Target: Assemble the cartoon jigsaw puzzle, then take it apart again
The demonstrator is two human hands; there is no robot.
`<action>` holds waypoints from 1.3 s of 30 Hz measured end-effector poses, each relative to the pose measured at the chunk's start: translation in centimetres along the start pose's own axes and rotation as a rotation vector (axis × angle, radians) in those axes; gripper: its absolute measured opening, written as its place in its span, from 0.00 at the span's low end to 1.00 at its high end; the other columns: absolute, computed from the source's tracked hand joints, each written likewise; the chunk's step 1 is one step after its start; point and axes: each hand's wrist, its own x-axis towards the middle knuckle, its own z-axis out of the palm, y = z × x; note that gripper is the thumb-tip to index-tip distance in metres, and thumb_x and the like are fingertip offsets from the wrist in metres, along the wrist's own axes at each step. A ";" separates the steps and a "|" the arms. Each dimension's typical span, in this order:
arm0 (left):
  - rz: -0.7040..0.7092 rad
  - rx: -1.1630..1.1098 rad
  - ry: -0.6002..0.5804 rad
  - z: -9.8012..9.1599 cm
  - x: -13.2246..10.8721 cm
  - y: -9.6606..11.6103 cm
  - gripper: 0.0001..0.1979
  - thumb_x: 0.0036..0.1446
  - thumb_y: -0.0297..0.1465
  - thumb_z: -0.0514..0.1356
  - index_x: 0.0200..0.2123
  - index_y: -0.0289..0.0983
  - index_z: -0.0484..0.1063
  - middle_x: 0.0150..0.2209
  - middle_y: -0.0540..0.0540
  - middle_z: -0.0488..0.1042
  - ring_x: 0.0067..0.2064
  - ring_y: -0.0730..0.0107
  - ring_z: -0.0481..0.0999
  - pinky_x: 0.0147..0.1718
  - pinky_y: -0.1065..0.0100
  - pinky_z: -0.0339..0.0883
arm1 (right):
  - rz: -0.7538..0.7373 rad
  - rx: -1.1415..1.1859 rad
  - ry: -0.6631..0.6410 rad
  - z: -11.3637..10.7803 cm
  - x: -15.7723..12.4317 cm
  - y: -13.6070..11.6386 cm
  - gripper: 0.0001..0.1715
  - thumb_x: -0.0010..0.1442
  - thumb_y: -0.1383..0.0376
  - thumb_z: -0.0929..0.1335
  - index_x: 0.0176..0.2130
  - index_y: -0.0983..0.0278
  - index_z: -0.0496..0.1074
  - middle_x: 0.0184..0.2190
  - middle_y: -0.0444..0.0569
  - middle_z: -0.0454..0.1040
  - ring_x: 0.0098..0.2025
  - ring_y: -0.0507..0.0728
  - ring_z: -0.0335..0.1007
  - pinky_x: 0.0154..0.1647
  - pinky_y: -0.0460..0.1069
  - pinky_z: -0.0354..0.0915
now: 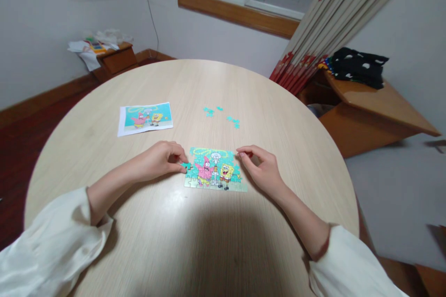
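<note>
A nearly whole cartoon jigsaw puzzle (215, 170) lies flat on the round wooden table (195, 241) in front of me. My left hand (163, 159) rests at the puzzle's left edge, fingers curled, pinching a small teal puzzle piece (187, 165) against that edge. My right hand (260, 167) sits at the puzzle's upper right corner with its fingers bent and fingertips close together on the edge; nothing shows between them. Both arms wear white sleeves.
A printed reference picture (145, 118) lies on the table to the far left. Several loose teal pieces (223, 116) are scattered beyond the puzzle. A wooden cabinet with black cloth (358, 69) stands right, a striped curtain (334, 23) hangs behind.
</note>
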 end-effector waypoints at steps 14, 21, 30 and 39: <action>-0.003 -0.024 0.024 0.3 0.1 0.1 0.07 0.50 0.35 0.63 0.27 0.36 0.73 0.23 0.50 0.71 0.25 0.73 0.67 0.24 0.72 0.60 | 0.010 0.004 -0.011 0.0 0.0 0.1 0.10 0.59 0.64 0.65 0.34 0.62 0.75 0.32 0.49 0.78 0.35 0.55 0.74 0.38 0.52 0.68; 0.009 -0.107 0.068 0.4 0.1 0.3 0.09 0.54 0.35 0.60 0.34 0.38 0.78 0.30 0.46 0.77 0.31 0.69 0.75 0.31 0.68 0.68 | 0.011 0.012 -0.003 -0.2 0.1 0.2 0.09 0.59 0.64 0.65 0.34 0.63 0.75 0.32 0.49 0.78 0.35 0.55 0.73 0.39 0.52 0.67; -0.006 -0.257 0.181 4.1 0.3 4.0 0.11 0.55 0.33 0.59 0.41 0.36 0.74 0.27 0.49 0.75 0.29 0.71 0.72 0.29 0.69 0.67 | 0.022 0.184 -0.311 1.3 -0.9 -3.3 0.15 0.59 0.64 0.67 0.46 0.60 0.75 0.37 0.49 0.75 0.37 0.53 0.69 0.41 0.50 0.66; 0.046 -0.294 0.302 6.3 0.0 5.3 0.08 0.55 0.32 0.61 0.37 0.38 0.66 0.28 0.50 0.75 0.29 0.72 0.72 0.31 0.68 0.69 | 0.066 0.272 -0.427 0.9 -1.3 -3.9 0.10 0.58 0.64 0.67 0.39 0.61 0.78 0.34 0.48 0.76 0.36 0.53 0.68 0.39 0.49 0.65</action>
